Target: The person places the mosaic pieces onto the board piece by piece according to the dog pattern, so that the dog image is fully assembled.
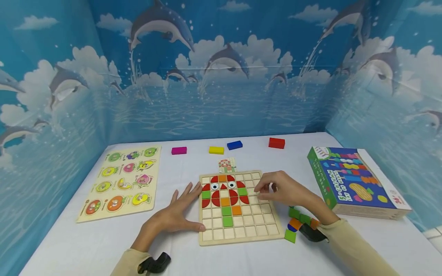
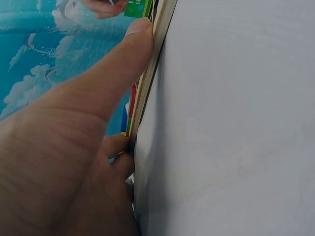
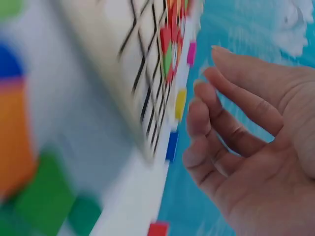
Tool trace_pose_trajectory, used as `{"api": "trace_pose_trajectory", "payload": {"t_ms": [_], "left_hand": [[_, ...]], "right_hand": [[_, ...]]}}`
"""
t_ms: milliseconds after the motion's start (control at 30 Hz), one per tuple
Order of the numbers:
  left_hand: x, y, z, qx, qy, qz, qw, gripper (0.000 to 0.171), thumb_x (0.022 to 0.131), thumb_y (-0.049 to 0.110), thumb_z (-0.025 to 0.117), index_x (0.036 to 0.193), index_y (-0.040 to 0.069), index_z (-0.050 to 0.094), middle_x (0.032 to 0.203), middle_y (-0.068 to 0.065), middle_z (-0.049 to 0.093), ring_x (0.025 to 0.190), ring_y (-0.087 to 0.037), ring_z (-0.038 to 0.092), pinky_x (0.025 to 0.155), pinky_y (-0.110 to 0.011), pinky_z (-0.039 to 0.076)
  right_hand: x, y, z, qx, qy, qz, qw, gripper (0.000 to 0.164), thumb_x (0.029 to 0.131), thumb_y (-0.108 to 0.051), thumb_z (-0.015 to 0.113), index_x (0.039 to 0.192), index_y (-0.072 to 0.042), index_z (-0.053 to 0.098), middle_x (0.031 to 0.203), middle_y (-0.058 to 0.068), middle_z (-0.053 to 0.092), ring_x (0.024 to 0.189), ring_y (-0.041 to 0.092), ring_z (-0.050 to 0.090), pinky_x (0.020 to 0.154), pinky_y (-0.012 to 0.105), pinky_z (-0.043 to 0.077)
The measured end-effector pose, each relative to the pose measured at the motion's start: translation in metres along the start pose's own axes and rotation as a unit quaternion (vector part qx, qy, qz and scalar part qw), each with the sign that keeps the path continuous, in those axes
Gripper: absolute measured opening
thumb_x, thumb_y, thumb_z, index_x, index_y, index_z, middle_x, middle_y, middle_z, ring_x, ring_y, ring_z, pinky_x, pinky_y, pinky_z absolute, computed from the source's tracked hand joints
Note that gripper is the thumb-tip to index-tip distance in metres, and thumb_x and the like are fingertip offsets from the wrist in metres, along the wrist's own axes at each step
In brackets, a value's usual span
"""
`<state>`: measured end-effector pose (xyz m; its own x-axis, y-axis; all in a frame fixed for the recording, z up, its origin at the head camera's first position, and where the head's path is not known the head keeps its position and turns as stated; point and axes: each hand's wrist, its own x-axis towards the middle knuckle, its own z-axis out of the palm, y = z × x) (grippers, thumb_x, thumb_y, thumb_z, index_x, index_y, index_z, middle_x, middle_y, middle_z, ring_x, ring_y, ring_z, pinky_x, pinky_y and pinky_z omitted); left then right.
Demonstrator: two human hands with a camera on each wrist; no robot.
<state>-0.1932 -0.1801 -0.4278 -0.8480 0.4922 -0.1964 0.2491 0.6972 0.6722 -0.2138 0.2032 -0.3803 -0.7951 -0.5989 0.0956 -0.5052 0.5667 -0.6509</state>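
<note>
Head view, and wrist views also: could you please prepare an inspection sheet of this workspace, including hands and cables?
Surface: white-covered table.
Job's things: wooden grid board, partly filled with coloured tiles; picture card by its far edge; loose tiles at its right.
Clutter: fruit puzzle at left, four coloured blocks at the back, toy box at right.
Hands: left hand spread, touching the board's left edge; right hand at its right side, no tile visible in the fingers.
Cables: nothing seen.
Surroundings: dolphin-print curtain behind and at both sides.

Evenly bright head view, dimmer wrist views, blurred foreground tiles (image 3: 47, 194)
</note>
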Motion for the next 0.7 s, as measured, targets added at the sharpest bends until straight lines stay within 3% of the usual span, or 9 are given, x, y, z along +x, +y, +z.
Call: {"api": "trace_pose_trajectory", "payload": {"t_ms": [167,367,567,700], "left_hand": [[0.001,0.0,0.0,0.003,-0.001,0.001,1.0,0.126,0.075,0.05,0.097,0.174,0.021,0.025,0.182,0.004,0.013,0.169,-0.027,-0.004,0.132,-0.059,-0.014],[0.0,0.001,-0.001,0.002,-0.002,0.004,1.0,0.126,0.076,0.05,0.097,0.174,0.02,0.024,0.182,0.003,0.013,0.169,-0.027,-0.005,0.132,-0.059,-0.015],[-0.001,0.002,-0.002,0.0,-0.004,0.006,1.0,0.126,0.076,0.05,0.097,0.174,0.019,0.024,0.182,0.002,0.013,0.168,-0.027,-0.005,0.132,-0.059,-0.015],[0.0,0.002,-0.001,0.002,-0.006,0.007,1.0,0.126,0.077,0.05,0.097,0.174,0.019,0.023,0.182,0.001,0.012,0.168,-0.028,-0.005,0.132,-0.059,-0.015]], "right_hand": [[-0.029,0.021,-0.017,-0.003,0.04,0.043,0.998,0.014,0.094,-0.009,0.084,0.107,-0.008,0.083,0.097,-0.006,0.076,0.086,0.008,0.064,0.077,0.026,0.061],[-0.059,0.035,-0.017,-0.033,0.11,0.11,0.987,0.011,0.096,-0.013,0.083,0.106,-0.011,0.084,0.094,-0.01,0.076,0.086,0.009,0.064,0.076,0.023,0.059],[-0.077,0.043,-0.015,-0.047,0.168,0.122,0.977,0.013,0.092,-0.009,0.086,0.105,-0.011,0.084,0.09,-0.008,0.074,0.082,0.008,0.061,0.07,0.021,0.053],[-0.08,0.042,-0.017,-0.061,0.172,0.12,0.976,0.024,0.087,-0.002,0.089,0.109,-0.007,0.083,0.094,-0.003,0.075,0.083,0.013,0.06,0.069,0.022,0.053]]}}
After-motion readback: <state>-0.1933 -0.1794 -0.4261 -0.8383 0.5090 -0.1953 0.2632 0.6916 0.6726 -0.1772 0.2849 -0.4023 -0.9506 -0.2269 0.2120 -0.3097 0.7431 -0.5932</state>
